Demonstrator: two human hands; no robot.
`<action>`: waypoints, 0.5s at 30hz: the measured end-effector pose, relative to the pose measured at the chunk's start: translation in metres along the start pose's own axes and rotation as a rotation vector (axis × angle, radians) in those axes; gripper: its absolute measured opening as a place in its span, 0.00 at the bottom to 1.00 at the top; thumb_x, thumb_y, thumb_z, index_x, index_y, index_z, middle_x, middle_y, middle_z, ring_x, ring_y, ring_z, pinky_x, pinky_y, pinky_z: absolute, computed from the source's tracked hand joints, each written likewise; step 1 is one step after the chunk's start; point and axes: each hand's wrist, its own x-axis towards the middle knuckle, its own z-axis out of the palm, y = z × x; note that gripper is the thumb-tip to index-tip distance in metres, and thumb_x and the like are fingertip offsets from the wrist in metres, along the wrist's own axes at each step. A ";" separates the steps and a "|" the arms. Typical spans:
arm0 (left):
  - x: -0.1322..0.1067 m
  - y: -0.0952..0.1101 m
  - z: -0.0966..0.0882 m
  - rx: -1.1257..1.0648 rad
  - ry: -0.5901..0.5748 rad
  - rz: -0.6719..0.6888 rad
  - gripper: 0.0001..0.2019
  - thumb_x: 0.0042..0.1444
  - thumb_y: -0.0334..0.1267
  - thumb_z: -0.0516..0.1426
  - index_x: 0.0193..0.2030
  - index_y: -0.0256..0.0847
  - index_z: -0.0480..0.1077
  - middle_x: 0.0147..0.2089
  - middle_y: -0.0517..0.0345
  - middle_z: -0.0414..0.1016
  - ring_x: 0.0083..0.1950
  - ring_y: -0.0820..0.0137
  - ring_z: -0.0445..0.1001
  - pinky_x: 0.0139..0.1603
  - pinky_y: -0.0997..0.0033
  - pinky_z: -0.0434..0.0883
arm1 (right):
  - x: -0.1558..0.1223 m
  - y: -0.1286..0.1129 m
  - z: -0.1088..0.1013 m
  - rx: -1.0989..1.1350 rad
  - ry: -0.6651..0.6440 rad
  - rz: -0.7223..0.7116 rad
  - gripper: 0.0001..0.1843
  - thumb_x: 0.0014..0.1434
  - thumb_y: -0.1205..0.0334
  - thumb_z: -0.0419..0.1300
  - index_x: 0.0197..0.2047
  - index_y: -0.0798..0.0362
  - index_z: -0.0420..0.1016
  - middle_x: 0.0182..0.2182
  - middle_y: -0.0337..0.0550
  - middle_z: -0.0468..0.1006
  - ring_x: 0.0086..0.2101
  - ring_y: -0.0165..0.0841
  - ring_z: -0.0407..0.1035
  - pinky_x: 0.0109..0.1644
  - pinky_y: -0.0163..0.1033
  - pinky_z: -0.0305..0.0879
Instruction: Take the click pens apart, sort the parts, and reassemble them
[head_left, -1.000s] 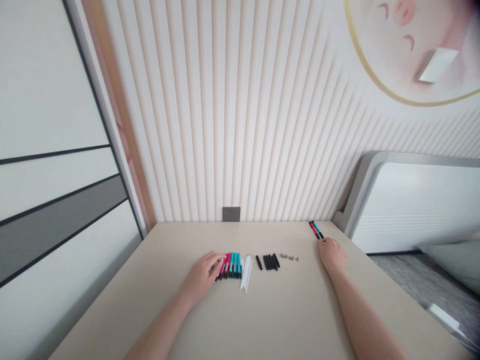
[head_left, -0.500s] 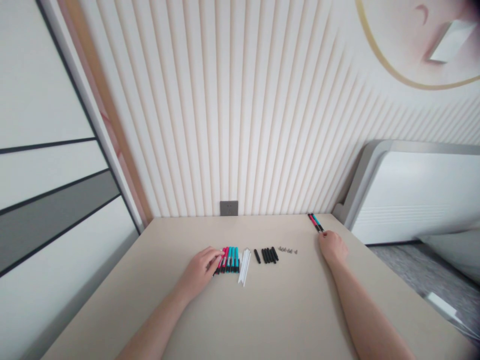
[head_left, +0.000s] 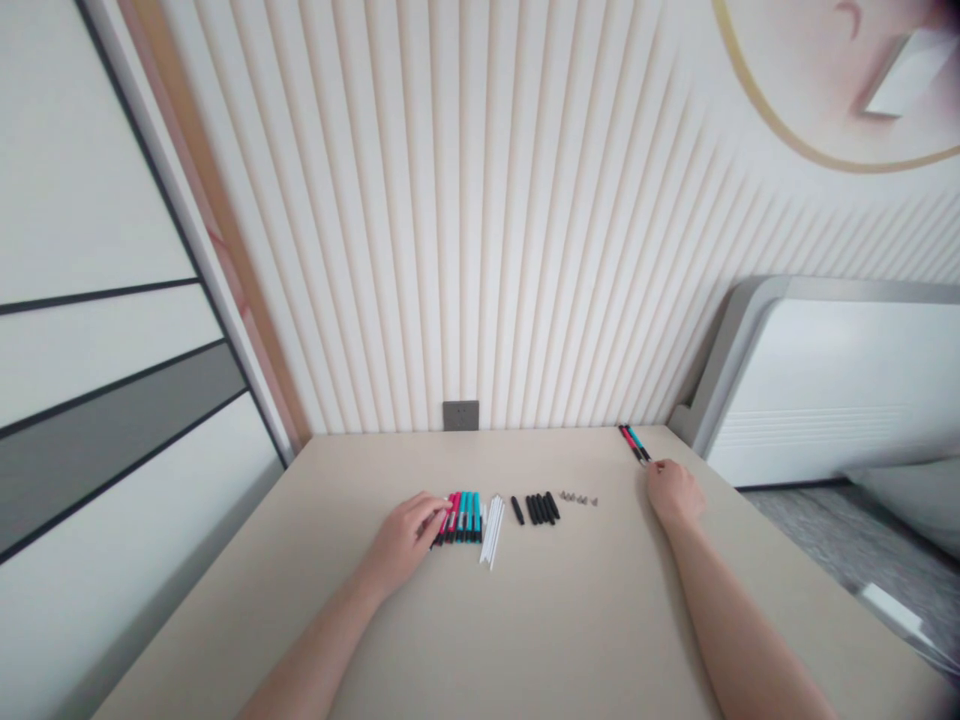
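Note:
My left hand [head_left: 409, 533] rests on the table with its fingers curled together against the left end of a row of pen barrels. Pink barrels [head_left: 452, 510] lie nearest to it and teal barrels [head_left: 469, 508] beyond, all with black lower parts. What its fingertips hold, if anything, is hidden. Far to the right, my right hand [head_left: 675, 493] is closed just below the tips of two assembled pens, a pink pen [head_left: 630, 441] and a teal pen [head_left: 637, 441]. Its fingertips are partly hidden, so I cannot make out anything inside them.
White refill tubes [head_left: 493, 532] lie right of the barrels. Farther right come one separate black grip [head_left: 517, 510], several black grips [head_left: 541, 508] side by side and small metallic tips [head_left: 577, 498]. A ribbed wall with a socket [head_left: 460, 415] borders the table [head_left: 525, 640].
The view has shifted slightly. My right hand has drawn back a little from the pens' tips, which show more now. My left hand stays by the pink barrels.

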 end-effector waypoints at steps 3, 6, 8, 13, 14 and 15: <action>0.000 0.002 0.000 0.008 0.000 0.008 0.13 0.66 0.39 0.48 0.44 0.43 0.74 0.40 0.54 0.76 0.43 0.66 0.74 0.47 0.68 0.70 | 0.001 0.002 0.001 -0.007 -0.009 -0.001 0.21 0.64 0.56 0.48 0.48 0.54 0.79 0.46 0.58 0.78 0.46 0.48 0.73 0.46 0.48 0.69; 0.000 0.003 0.000 0.032 0.022 0.005 0.12 0.66 0.39 0.49 0.43 0.43 0.74 0.40 0.54 0.76 0.43 0.66 0.75 0.47 0.67 0.70 | 0.001 0.003 0.001 -0.010 -0.012 -0.006 0.21 0.64 0.58 0.47 0.49 0.54 0.78 0.47 0.59 0.77 0.47 0.48 0.72 0.47 0.49 0.68; 0.000 0.001 -0.001 0.056 0.055 -0.009 0.12 0.66 0.40 0.49 0.43 0.43 0.74 0.40 0.54 0.76 0.43 0.66 0.75 0.47 0.67 0.70 | 0.000 0.003 0.000 -0.007 -0.008 -0.014 0.22 0.64 0.59 0.46 0.52 0.54 0.76 0.49 0.59 0.76 0.48 0.48 0.71 0.48 0.49 0.67; -0.001 -0.013 -0.006 0.145 0.220 -0.106 0.11 0.63 0.38 0.50 0.44 0.42 0.73 0.40 0.54 0.77 0.38 0.66 0.74 0.45 0.65 0.71 | -0.010 -0.001 -0.006 0.001 0.026 -0.076 0.22 0.64 0.60 0.46 0.56 0.52 0.73 0.51 0.55 0.75 0.48 0.45 0.71 0.48 0.45 0.66; -0.002 -0.017 -0.008 0.162 0.245 -0.126 0.11 0.62 0.37 0.50 0.44 0.42 0.73 0.40 0.54 0.77 0.37 0.66 0.74 0.44 0.65 0.71 | -0.014 -0.003 -0.007 0.010 0.044 -0.123 0.22 0.65 0.59 0.46 0.55 0.51 0.73 0.51 0.53 0.75 0.47 0.44 0.71 0.49 0.44 0.65; -0.002 -0.020 -0.010 0.179 0.264 -0.144 0.11 0.61 0.37 0.50 0.44 0.42 0.73 0.40 0.54 0.77 0.37 0.66 0.74 0.44 0.64 0.71 | -0.019 -0.006 -0.008 0.027 0.068 -0.188 0.21 0.65 0.59 0.46 0.54 0.51 0.74 0.51 0.52 0.75 0.46 0.42 0.71 0.49 0.43 0.64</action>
